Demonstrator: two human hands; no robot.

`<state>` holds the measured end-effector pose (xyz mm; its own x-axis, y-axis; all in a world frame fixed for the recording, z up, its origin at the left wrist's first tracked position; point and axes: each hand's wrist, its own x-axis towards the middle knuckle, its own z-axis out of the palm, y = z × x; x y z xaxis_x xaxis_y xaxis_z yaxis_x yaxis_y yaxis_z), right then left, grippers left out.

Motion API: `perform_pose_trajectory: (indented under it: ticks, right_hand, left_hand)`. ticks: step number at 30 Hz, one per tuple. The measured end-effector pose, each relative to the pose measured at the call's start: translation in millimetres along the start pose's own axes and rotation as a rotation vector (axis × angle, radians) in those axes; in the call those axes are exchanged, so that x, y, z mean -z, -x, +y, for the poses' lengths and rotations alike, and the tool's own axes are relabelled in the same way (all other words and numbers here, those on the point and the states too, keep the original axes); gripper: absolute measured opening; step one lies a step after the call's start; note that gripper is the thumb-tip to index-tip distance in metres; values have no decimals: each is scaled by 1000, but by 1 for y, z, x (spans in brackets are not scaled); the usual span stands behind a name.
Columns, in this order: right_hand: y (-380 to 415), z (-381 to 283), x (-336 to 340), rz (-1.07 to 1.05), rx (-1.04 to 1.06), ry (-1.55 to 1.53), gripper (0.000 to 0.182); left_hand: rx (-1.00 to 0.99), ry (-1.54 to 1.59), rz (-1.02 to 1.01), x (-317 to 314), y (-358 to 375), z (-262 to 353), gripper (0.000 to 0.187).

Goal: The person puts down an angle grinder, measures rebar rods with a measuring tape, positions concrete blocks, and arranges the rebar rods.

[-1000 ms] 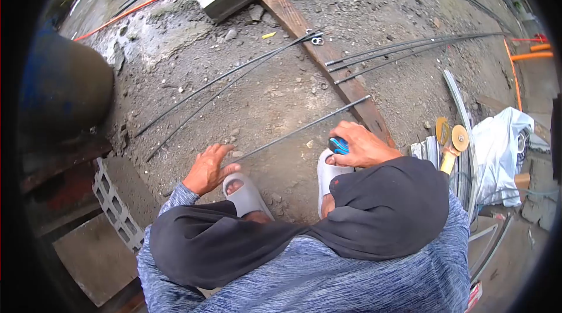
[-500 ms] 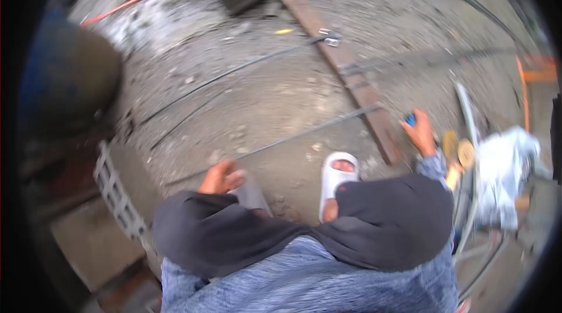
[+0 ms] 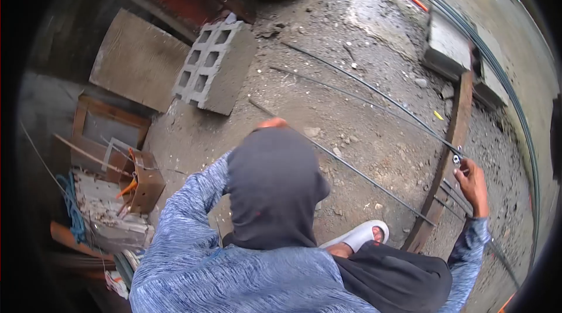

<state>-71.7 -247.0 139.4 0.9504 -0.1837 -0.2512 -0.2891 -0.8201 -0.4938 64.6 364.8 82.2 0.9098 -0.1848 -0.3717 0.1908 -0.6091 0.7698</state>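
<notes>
My right hand (image 3: pixel 472 186) is at the wooden beam (image 3: pixel 462 108), its fingers curled beside small shiny metal pieces (image 3: pixel 456 156). Whatever lies between those fingers, if anything, is hidden. Near the same spot, a thin steel bar (image 3: pixel 374 92) reaches the beam. Only a strip of my left hand (image 3: pixel 272 123) shows above my raised knee, close to another steel bar (image 3: pixel 363 174) that slants down to the beam's lower part. Its fingers are mostly out of sight.
A hollow concrete block (image 3: pixel 234 70) lies left of the bars, beside a flat board (image 3: pixel 137 58). Concrete blocks (image 3: pixel 448 44) sit at the beam's far end. Dark hoses (image 3: pixel 521 96) curve along the right. A wooden box (image 3: pixel 146 181) stands at the left.
My view has swung left. My right hand has moved up along the beam to the metal pieces, and the blue thing in it no longer shows. My left hand is now mostly behind my knee.
</notes>
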Motion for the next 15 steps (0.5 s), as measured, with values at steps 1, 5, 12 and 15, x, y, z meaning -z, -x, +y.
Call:
perform_pose_trajectory:
  ticks: [1,5,12,15]
  right_hand:
    - [-23,-25,9,-28,55,35,33]
    - [-92,-135,44,-212,201,260,36]
    - [-163,-283,32,-289,239,258,43]
    - [-194,-338,-34,-454,221,143,63]
  left_hand:
    - [-4,-50,83,25,-9,-13,45]
    - [-42,-462,340,148,-25,-47,50]
    - [477,-316,932,282,-39,-184,84]
    - [750,516,653,267,-20,-146,110]
